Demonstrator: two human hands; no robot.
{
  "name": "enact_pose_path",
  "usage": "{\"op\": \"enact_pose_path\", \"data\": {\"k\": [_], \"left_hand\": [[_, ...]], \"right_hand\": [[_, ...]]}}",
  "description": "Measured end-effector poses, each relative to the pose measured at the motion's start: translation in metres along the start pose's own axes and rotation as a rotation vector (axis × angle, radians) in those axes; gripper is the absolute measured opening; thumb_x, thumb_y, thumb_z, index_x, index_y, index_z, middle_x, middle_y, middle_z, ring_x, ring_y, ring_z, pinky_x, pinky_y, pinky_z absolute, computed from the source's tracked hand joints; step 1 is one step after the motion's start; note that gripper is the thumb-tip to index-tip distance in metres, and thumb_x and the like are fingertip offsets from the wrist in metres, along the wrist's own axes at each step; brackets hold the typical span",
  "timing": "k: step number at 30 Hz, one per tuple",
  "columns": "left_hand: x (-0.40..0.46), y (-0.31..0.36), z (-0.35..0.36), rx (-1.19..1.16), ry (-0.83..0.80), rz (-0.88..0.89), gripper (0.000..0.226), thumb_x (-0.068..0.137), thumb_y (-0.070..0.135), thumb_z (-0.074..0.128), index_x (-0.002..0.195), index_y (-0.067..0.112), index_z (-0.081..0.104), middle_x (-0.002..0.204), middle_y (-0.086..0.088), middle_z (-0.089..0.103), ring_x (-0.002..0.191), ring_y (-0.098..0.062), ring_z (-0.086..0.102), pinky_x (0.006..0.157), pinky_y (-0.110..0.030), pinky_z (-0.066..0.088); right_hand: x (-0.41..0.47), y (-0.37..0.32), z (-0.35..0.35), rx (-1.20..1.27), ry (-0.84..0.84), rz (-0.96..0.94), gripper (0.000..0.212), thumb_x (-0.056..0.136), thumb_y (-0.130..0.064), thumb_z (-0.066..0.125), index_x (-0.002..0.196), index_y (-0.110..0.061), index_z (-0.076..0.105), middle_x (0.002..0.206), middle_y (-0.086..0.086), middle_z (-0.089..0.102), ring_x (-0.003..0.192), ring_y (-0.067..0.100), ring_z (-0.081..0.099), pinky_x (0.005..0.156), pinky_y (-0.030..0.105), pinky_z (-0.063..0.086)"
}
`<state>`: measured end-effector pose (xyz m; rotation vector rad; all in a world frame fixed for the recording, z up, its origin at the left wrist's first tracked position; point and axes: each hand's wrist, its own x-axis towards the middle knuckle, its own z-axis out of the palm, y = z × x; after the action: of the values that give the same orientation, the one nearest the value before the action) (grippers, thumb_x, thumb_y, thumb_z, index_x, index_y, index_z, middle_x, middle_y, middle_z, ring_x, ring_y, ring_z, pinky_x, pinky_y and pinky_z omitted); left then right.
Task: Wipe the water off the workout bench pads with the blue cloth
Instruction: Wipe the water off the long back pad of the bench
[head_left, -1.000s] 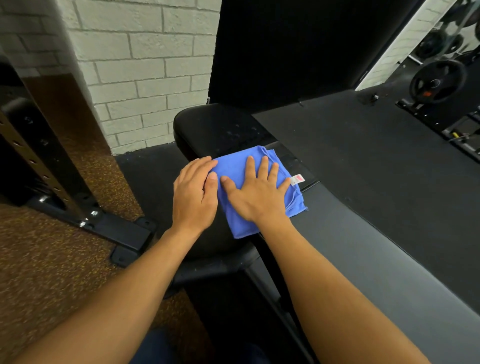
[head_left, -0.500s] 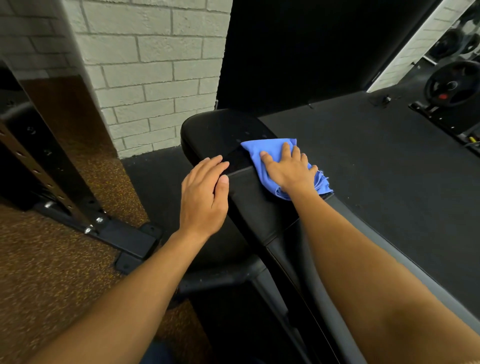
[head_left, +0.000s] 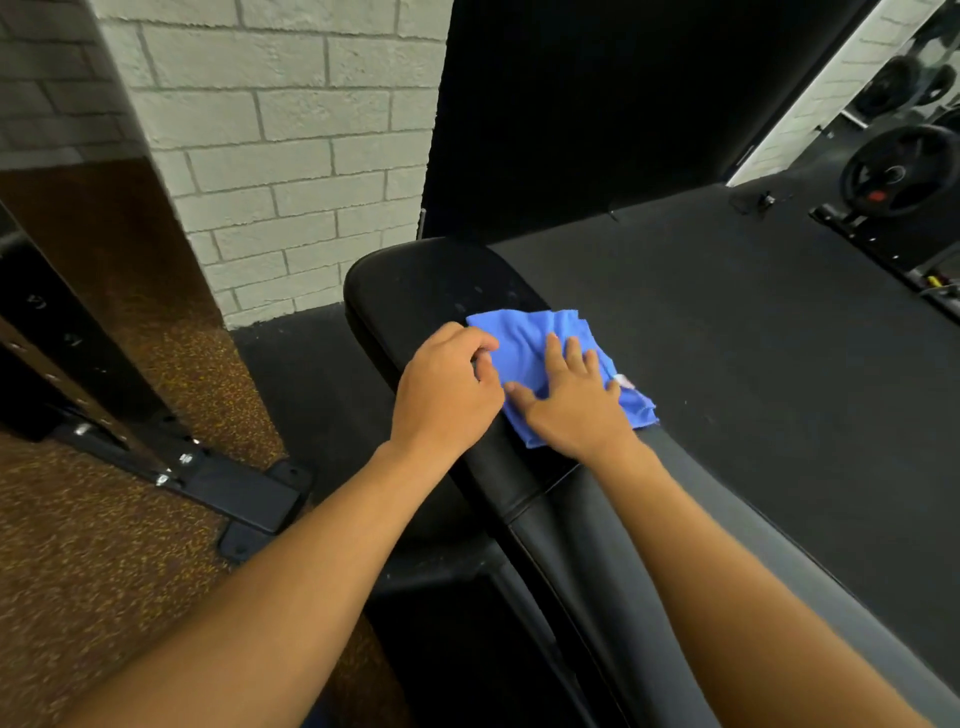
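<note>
A long black workout bench (head_left: 597, 545) is seen from above, its length running from the lower right of the view up and away toward a white brick wall (head_left: 291, 156). It is made of two pads: a nearer back pad (head_left: 623, 582) and a farther seat pad (head_left: 431, 291), divided by a narrow seam.

The blue cloth (head_left: 524, 348) is spread flat on the seat pad, just past the seam and toward the pad's right edge. Faint droplets can be made out on the bare pad surface beyond the cloth, toward the wall.

The right hand (head_left: 571, 405) is pressed palm-down on the cloth's near half, fingers extended and spread, nothing gripped. The left hand (head_left: 447, 389) is laid just beside it at the cloth's left edge, fingers curled inward; the cloth edge appears to be pinched between thumb and fingertips, though this cannot be told for certain.

The unwiped, wet area is judged to lie ahead of both sets of fingers, along the bench's long axis. The right hand is placed squarely on the cloth, so a forward push would likely be led by it.
</note>
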<state>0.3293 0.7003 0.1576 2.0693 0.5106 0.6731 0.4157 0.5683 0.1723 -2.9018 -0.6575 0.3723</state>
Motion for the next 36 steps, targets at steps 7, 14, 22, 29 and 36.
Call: {"op": "enact_pose_path", "data": {"k": [7,14,22,29,36], "left_hand": [[0.039,-0.01,-0.002,0.26,-0.315,0.049,0.055,0.083,0.0,0.055,0.13,0.026,0.065,0.146,0.005,0.047,0.125,-0.025,0.044,0.102,-0.035,0.036],[0.041,-0.023,-0.006,0.272,-0.379,0.082,0.047,0.085,0.016,0.063,0.126,0.039,0.066,0.154,0.014,0.041,0.137,-0.019,0.031,0.102,-0.032,0.02],[0.063,0.008,-0.017,-0.515,-0.227,-0.035,0.015,0.093,0.012,0.067,0.086,0.025,0.07,0.086,0.007,0.069,0.081,-0.008,0.061,0.076,-0.028,0.048],[0.1,0.042,0.042,-0.274,-0.231,-0.024,0.012,0.093,0.034,0.066,0.098,0.023,0.069,0.087,0.004,0.071,0.08,-0.012,0.064,0.076,-0.039,0.053],[0.094,0.034,0.086,-0.104,-0.377,-0.049,0.038,0.104,0.036,0.051,0.139,0.024,0.057,0.14,0.006,0.059,0.126,-0.013,0.055,0.1,-0.027,0.043]], "right_hand": [[-0.047,-0.014,0.004,-0.042,0.215,-0.132,0.041,0.087,-0.049,0.064,0.108,-0.014,0.069,0.125,0.005,0.056,0.114,0.029,0.053,0.092,0.045,0.045],[-0.047,-0.021,-0.029,0.105,0.367,-0.202,0.017,0.095,-0.019,0.052,0.081,-0.011,0.058,0.066,0.001,0.054,0.06,0.026,0.048,0.052,0.036,0.033],[-0.031,0.028,-0.115,0.715,0.342,-0.098,0.018,0.098,-0.009,0.059,0.083,-0.017,0.066,0.064,0.0,0.064,0.055,0.013,0.057,0.053,0.033,0.054],[0.021,0.102,-0.1,0.687,0.352,0.161,0.012,0.093,-0.012,0.064,0.083,-0.015,0.069,0.07,0.007,0.066,0.057,0.014,0.057,0.062,0.035,0.05],[0.038,0.068,-0.045,0.295,0.298,-0.061,0.03,0.093,-0.038,0.063,0.111,-0.015,0.065,0.112,0.003,0.061,0.097,0.019,0.06,0.079,0.028,0.042]]}}
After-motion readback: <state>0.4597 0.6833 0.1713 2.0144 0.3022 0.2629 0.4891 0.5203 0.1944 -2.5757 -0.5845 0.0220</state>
